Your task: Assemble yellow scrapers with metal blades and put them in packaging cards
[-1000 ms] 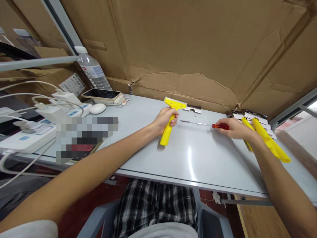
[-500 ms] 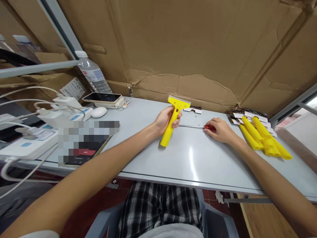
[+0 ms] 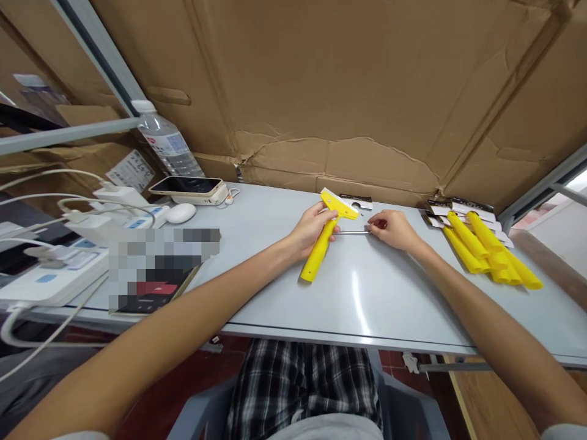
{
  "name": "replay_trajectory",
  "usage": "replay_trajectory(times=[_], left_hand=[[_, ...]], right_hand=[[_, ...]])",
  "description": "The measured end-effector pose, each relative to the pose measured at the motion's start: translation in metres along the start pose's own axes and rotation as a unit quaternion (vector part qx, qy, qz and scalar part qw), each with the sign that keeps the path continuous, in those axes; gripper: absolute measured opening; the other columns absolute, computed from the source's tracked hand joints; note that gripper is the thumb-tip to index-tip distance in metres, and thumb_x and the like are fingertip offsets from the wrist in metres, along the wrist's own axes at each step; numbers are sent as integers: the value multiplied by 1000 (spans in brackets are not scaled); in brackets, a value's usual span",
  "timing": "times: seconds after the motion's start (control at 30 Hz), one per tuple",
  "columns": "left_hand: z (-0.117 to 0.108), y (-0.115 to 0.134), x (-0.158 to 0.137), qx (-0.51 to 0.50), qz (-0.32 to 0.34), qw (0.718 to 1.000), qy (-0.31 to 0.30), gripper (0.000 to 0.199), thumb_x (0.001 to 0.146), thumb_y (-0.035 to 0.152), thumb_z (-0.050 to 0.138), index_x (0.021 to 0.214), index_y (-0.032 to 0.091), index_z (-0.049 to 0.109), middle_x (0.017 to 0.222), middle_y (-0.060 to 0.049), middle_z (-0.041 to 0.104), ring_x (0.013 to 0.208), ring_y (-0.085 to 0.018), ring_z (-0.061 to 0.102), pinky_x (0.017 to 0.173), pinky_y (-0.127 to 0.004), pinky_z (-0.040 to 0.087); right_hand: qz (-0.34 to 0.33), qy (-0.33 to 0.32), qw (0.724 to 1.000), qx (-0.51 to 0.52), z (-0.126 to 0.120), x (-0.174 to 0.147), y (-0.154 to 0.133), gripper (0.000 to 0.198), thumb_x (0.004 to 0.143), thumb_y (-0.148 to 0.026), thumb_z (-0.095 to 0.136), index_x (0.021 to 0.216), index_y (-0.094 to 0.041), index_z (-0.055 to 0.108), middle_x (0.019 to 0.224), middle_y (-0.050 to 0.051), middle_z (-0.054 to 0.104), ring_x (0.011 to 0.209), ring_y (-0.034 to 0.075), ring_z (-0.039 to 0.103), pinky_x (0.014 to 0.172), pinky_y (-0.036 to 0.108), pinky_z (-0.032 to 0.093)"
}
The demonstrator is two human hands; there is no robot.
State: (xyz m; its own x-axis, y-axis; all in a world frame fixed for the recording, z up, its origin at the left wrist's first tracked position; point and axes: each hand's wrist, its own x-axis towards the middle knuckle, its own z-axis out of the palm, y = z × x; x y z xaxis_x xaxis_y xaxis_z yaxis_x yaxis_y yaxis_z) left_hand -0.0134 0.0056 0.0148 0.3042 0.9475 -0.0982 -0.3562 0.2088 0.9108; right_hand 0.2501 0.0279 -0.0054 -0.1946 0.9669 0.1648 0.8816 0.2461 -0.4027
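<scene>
My left hand (image 3: 308, 232) is closed round a yellow scraper (image 3: 316, 253) with a wide head and a metal blade edge. The scraper tilts with its head up, away from me. My right hand (image 3: 393, 229) has its thumb and fingertips pinched together over the table, just right of the scraper. What the fingertips hold, if anything, is too small to tell. The metal shaft of a screwdriver (image 3: 353, 232) runs between the two hands. Its red handle is hidden beneath my right hand. A tiny metal bit (image 3: 362, 214) lies beyond the shaft.
Several yellow scraper handles (image 3: 486, 250) with card packaging lie at the right. A card piece (image 3: 360, 200) sits at the back. On the left are a phone (image 3: 186, 184), a white mouse (image 3: 180, 212), a water bottle (image 3: 170, 143) and power strips (image 3: 59, 272) with cables. Cardboard (image 3: 343, 79) stands behind.
My right hand has moved slightly left, its fingertips now pinched past where the screwdriver's red handle showed. The handle is now covered. My left hand has turned the scraper so its head slants more.
</scene>
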Motion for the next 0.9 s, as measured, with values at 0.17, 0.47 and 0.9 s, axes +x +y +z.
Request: replay_trajectory(times=[0.17, 0.47, 0.9], left_hand=[[2, 4, -3, 9, -15, 1000, -3, 12, 95, 27, 68, 103, 22, 60, 104, -2, 63, 54, -8, 61, 41, -20, 42], [-2, 3, 3, -44, -80, 996, -17, 45, 95, 68, 64, 107, 27, 55, 91, -1, 59, 52, -13, 60, 39, -24, 43], [5, -2, -2, -18, -93, 992, -79, 41, 95, 61, 66, 112, 25, 58, 95, -2, 60, 48, -11, 57, 34, -21, 37]], right_hand=[[35, -42, 997, 46, -16, -7, 14, 39, 87, -50, 74, 108, -18, 83, 92, 4, 75, 80, 8, 64, 84, 22, 47], [9, -66, 998, 23, -12, -13, 2, 31, 92, -41, 66, 104, -20, 86, 88, 4, 75, 75, 7, 59, 83, 24, 45], [11, -67, 998, 4, -7, -16, -4, 22, 88, -31, 66, 95, -16, 81, 88, 5, 74, 79, 8, 60, 80, 22, 44]])
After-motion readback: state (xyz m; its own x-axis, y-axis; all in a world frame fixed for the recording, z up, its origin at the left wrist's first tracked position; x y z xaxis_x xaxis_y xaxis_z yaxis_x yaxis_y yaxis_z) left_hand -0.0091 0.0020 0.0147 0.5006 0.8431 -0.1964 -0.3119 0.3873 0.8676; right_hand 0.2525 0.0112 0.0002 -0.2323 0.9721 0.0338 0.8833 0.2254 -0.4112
